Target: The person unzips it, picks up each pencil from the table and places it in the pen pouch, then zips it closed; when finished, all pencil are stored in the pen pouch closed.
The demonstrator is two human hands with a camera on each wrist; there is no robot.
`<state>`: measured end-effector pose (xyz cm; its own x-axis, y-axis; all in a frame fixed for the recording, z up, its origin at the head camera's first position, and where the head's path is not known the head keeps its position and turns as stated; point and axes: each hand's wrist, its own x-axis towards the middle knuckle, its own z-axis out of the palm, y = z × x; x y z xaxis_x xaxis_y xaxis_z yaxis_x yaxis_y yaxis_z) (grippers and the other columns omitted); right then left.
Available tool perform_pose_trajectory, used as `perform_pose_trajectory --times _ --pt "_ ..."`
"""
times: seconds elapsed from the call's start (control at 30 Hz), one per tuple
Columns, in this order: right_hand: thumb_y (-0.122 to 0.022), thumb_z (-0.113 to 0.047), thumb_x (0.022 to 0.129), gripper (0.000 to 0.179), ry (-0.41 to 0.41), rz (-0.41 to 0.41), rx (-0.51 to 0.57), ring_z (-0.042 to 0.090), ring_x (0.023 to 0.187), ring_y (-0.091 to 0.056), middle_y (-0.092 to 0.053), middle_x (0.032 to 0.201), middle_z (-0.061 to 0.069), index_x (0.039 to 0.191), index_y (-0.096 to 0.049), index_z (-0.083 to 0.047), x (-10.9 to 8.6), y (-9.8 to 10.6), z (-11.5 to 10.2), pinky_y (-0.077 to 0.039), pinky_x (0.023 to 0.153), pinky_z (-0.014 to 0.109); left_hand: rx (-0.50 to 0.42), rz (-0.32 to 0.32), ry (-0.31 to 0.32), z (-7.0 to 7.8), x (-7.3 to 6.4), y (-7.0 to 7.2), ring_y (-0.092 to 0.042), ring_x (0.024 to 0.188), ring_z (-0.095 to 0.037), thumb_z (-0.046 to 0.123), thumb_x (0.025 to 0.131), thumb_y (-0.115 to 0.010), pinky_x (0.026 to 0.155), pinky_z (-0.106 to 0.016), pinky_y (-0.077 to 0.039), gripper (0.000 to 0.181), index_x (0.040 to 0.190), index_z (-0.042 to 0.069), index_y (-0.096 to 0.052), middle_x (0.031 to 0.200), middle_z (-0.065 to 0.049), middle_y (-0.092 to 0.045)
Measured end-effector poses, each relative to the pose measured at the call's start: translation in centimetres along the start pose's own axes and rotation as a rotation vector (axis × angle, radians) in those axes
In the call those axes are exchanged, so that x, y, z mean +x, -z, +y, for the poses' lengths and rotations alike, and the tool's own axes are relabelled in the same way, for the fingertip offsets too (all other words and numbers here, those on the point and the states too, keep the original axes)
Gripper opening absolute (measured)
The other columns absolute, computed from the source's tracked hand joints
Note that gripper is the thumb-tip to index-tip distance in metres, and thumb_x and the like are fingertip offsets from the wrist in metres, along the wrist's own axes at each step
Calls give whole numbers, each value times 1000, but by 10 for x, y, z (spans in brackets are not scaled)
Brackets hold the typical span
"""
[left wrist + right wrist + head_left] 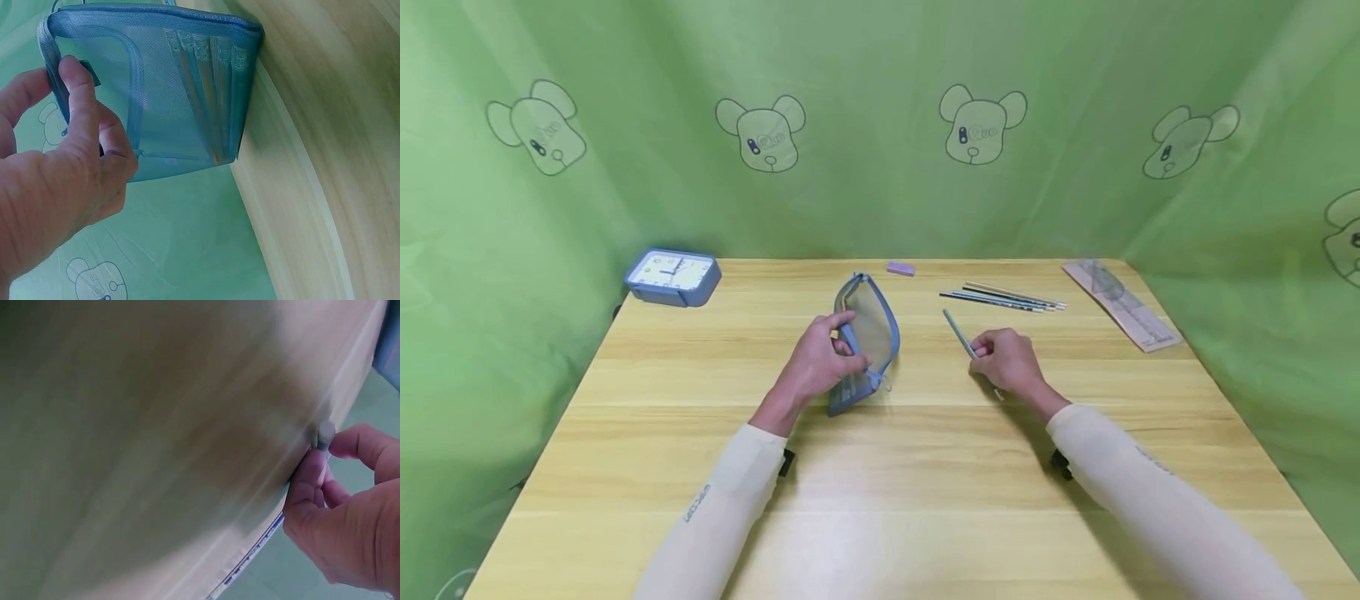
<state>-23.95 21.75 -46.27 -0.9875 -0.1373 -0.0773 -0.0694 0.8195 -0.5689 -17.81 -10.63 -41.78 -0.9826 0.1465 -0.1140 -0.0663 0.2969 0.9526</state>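
My left hand grips the blue rim of a mesh zip pencil pouch and holds its mouth apart. In the left wrist view, thumb and fingers hold the pouch's edge, and several pencils show through the mesh at its far end. To the right of the pouch, my right hand pinches a light blue-green pencil, slanted over the table. The right wrist view shows one rounded end of this pencil between thumb and finger; the hand hides most of it. Several loose pencils lie beyond the right hand.
A purple eraser lies at the table's back edge. A blue alarm clock stands at the back left. At the back right lies a pink pack with clear rulers. Green cloth surrounds the wooden table.
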Motion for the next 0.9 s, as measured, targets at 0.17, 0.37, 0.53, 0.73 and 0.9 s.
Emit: perform_pose_trajectory --times 0.17,0.37,0.53,0.73,0.9 --pt "-75 -5 92 29 -112 -58 244 13 85 -66 -79 102 11 119 -76 5 -7 -2 -7 -55 74 19 11 7 1 0 0 0 -57 88 -14 1 87 -84 73 -27 -54 88 164 3 -41 131 -16 -47" --pt "-67 -1 100 47 -215 -172 737 7 93 -68 -70 112 4 143 -57 13 -24 11 -36 -61 85 16 25 6 -15 0 0 -2 -58 86 -14 0 86 -84 71 -26 -55 87 163 1 -42 129 -17 -47" --pt "-65 2 99 51 -185 -239 845 5 92 -68 -68 108 -1 146 -53 14 -30 19 -74 -60 87 15 57 17 -37 0 -1 -3 -58 89 -16 0 85 -84 72 -24 -57 87 162 0 -43 128 -17 -49" --pt "-68 3 96 44 -178 -304 791 11 90 -65 -70 112 8 139 -60 12 -23 1 -108 -59 81 18 72 21 -36 0 -3 -8 -61 95 -19 -1 83 -84 72 -23 -60 89 162 1 -43 139 -21 -49" --pt "-69 2 98 38 -223 -295 737 9 82 -64 -67 110 8 134 -66 10 -15 -13 -125 -58 76 17 89 -12 -46 4 -4 -15 -61 100 -21 -2 83 -83 74 -24 -61 88 162 1 -44 141 -21 -48"
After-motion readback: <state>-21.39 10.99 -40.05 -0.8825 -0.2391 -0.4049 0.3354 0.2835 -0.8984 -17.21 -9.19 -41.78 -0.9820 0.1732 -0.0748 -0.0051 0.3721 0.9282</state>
